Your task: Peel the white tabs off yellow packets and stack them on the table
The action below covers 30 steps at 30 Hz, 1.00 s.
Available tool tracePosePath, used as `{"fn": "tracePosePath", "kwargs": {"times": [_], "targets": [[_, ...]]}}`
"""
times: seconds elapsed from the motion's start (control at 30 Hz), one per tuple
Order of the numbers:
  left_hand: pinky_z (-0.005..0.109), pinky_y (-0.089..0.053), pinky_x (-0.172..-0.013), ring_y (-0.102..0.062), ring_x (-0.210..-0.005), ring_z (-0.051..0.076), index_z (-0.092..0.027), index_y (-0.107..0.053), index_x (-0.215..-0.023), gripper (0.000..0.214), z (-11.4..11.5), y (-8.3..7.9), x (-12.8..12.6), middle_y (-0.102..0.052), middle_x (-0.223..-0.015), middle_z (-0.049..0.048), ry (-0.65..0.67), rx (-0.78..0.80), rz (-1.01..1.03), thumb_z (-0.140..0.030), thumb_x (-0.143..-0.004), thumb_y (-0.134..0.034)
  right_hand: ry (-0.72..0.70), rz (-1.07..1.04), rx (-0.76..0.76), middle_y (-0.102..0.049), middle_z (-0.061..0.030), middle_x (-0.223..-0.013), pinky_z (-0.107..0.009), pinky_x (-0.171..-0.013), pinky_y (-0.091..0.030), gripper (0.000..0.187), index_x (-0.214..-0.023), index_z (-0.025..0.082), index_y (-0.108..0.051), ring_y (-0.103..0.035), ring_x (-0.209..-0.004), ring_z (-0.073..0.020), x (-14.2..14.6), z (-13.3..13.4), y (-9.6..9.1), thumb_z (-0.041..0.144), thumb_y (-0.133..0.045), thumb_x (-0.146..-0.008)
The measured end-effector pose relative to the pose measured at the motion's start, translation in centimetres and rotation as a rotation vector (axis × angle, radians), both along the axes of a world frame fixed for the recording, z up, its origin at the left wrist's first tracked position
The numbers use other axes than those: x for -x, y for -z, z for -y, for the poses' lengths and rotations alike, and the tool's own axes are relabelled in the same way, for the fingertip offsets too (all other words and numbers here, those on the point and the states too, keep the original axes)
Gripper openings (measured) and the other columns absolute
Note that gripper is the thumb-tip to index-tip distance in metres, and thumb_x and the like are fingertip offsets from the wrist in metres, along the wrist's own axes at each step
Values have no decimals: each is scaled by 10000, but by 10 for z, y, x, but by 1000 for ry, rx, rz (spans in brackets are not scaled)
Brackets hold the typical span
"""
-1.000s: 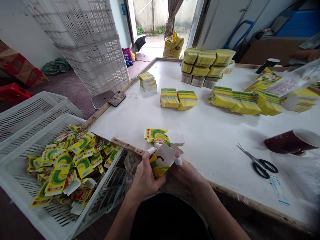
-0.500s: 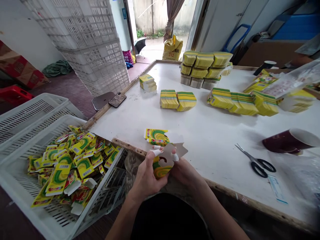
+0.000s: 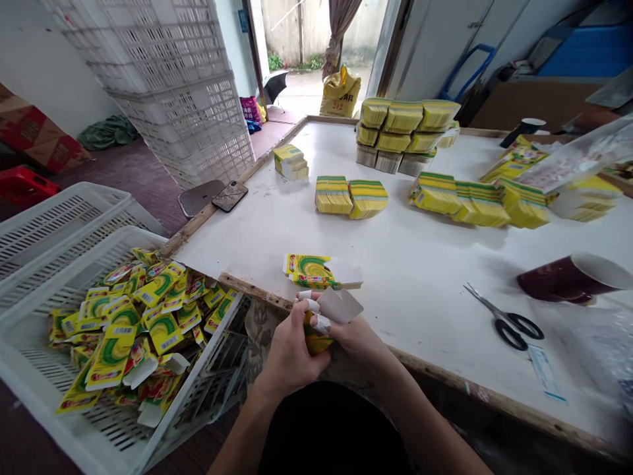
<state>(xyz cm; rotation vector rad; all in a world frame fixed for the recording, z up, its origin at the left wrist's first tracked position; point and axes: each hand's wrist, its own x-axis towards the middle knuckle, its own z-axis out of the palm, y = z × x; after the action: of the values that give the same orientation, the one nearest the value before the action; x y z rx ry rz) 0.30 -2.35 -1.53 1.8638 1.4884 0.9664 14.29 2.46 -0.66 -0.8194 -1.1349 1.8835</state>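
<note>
Between my hands, at the table's front edge, is a small yellow and green cardboard box (image 3: pixel 317 343) with a pale flap standing up from it. My left hand (image 3: pixel 289 346) is closed around its left side, white tape on the fingertips. My right hand (image 3: pixel 357 340) grips it from the right, its taped thumb pressed against the carton at the base of the flap. Much of the box is hidden by my fingers. Just beyond my hands a second yellow carton (image 3: pixel 310 267) lies on the white table (image 3: pixel 420 284), its pale end pointing right.
At left, a white plastic crate (image 3: pixel 148 455) holds many yellow boxes. Bundles of flat cartons (image 3: pixel 351 196) stand on the table, with a taller stack (image 3: pixel 405 125) behind. Scissors (image 3: pixel 504 320), a maroon mug (image 3: pixel 568 277) and a phone (image 3: pixel 230 196) lie around.
My right thumb has moved left and down across the box, and the raised flap has shifted slightly left. Less of the box's printed face shows. The carton on the table has stayed put.
</note>
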Motion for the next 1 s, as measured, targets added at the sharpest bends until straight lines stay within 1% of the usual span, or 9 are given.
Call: {"fn": "tracePosePath", "kwargs": {"times": [0.1,0.23,0.3,0.47,0.63,0.7,0.8,0.9,1.0], "targets": [[364,-516,-775,-670,-922,275,-246,-345,-1205,645,-1,-2,1,-645,-1110,96,2,28,14,-139,-652,-659,21,44,-2,-713,-55,-1152,-367,-955,-496,388,-1133,263,-706,-637,-1094,-253,1,1,1,400,-761,-774],[356,-511,-805,-666,-969,269,-248,-349,-1223,666,-3,-6,1,-631,-1180,96,19,31,26,-133,-644,-655,90,23,92,-716,-95,-1139,-416,-1009,-465,458,-1127,230,-715,-629,-1120,-286,2,4,6,527,-731,-779],[352,-508,-819,-661,-991,264,-248,-345,-1231,677,-4,-7,0,-625,-1192,91,28,30,33,-124,-638,-646,88,-11,120,-713,-98,-1146,-435,-1034,-445,498,-1141,233,-711,-626,-1126,-291,2,5,8,568,-724,-772],[355,-508,-768,-662,-901,259,-237,-348,-1190,636,-5,-5,0,-650,-1080,76,3,38,6,-141,-634,-640,62,10,67,-703,-69,-1186,-423,-1080,-405,475,-1160,270,-707,-612,-1154,-272,2,5,6,534,-748,-768],[364,-505,-797,-651,-923,255,-243,-338,-1208,652,-5,-5,2,-646,-1094,73,-5,50,29,-150,-640,-645,56,26,17,-676,-83,-1254,-440,-1079,-411,491,-1171,263,-707,-612,-1166,-284,3,2,2,576,-697,-792],[356,-506,-794,-649,-915,247,-249,-338,-1207,657,-6,-6,2,-645,-1075,60,5,47,35,-144,-634,-643,28,28,-22,-663,-88,-1281,-440,-1086,-407,482,-1196,261,-694,-598,-1194,-283,2,3,1,554,-684,-813],[351,-513,-770,-655,-889,245,-246,-341,-1194,640,-7,-6,0,-641,-1039,53,14,45,24,-143,-633,-631,4,50,-91,-655,-74,-1302,-428,-1103,-395,439,-1230,270,-672,-572,-1239,-269,0,3,1,453,-696,-832],[384,-522,-784,-666,-922,274,-226,-328,-1210,649,-7,-3,-2,-640,-1073,92,-9,60,11,-161,-640,-631,16,55,-124,-664,-55,-1294,-412,-1094,-408,393,-1233,285,-666,-570,-1248,-253,-1,3,3,375,-674,-851],[414,-522,-829,-666,-987,297,-212,-292,-1254,707,-5,-1,-3,-635,-1122,120,-35,67,27,-167,-642,-642,20,57,-151,-672,-41,-1280,-397,-1088,-413,365,-1225,295,-672,-585,-1226,-241,0,2,5,333,-654,-862]]}}
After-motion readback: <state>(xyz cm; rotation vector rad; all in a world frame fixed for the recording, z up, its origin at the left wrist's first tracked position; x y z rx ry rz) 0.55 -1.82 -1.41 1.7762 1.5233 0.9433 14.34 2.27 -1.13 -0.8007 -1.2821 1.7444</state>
